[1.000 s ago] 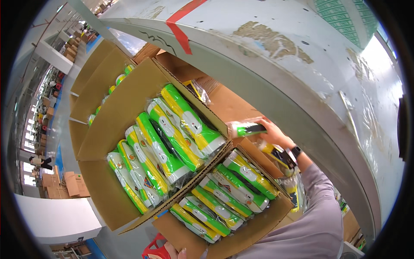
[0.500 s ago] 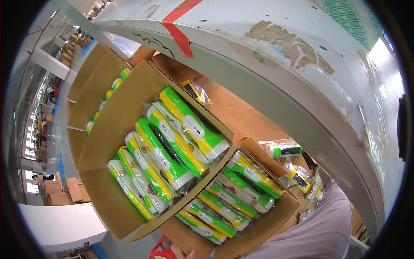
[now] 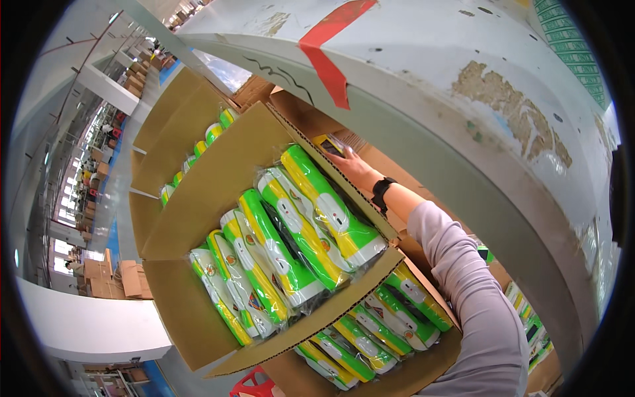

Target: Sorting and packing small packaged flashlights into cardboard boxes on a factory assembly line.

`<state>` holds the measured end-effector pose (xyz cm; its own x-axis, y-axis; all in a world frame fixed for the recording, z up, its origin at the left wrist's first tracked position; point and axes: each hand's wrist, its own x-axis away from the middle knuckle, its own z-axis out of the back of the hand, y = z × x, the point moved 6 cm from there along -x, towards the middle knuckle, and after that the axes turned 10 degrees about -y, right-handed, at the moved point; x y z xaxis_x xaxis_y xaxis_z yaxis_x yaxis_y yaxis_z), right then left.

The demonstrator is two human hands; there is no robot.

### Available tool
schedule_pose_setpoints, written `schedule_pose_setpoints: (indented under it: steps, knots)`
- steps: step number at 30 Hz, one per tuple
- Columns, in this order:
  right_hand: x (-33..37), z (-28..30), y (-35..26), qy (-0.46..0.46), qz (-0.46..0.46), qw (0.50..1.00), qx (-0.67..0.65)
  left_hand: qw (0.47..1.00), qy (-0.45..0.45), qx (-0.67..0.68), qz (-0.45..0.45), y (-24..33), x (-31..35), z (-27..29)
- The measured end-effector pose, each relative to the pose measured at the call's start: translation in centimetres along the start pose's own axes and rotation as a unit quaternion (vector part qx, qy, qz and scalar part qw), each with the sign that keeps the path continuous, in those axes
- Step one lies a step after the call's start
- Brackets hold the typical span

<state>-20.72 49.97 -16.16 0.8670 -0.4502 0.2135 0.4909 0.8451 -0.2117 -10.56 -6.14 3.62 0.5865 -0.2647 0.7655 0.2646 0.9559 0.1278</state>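
Green-yellow packages point(image 3: 311, 225) beside right hand point(image 3: 354, 169)

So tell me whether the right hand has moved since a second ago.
Yes. The right hand has gone from the lower right end of the cardboard box up to its far top corner, where it now touches a yellow packet.

- The right hand point(image 3: 354, 169) is reaching past the far right corner of the open carton point(image 3: 178, 311), fingers lying on a small packet point(image 3: 329, 143) there.
- Wrapped packs point(image 3: 291, 231) are lying side by side inside that carton.
- A second carton point(image 3: 423, 357) is sitting below, holding more packs point(image 3: 390, 317).
- A third carton point(image 3: 172, 126) is standing behind, to the left.
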Motion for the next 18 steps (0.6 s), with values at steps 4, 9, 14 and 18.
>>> schedule_pose_setpoints:
  steps: [4, 9, 14, 18]
  knots:
    - [6.4, 1.1, 3.4, 0.183, 0.151, 0.971, 0.037, 0.999, -0.019, 0.026, 0.000, -2.4, -1.3, -2.0]
    - [22.8, 2.5, 6.0, 0.070, 0.083, 0.988, -0.113, 0.939, 0.083, -0.254, -0.218, -7.8, -4.2, -6.1]
    - [37.8, -4.3, 16.2, -0.169, -0.036, 0.968, -0.183, 0.853, 0.146, -0.338, -0.370, -6.1, -5.7, -6.1]
    - [37.9, -2.5, 16.5, -0.118, -0.128, 0.953, -0.246, 0.889, 0.143, -0.172, -0.399, -3.7, -4.0, -3.7]
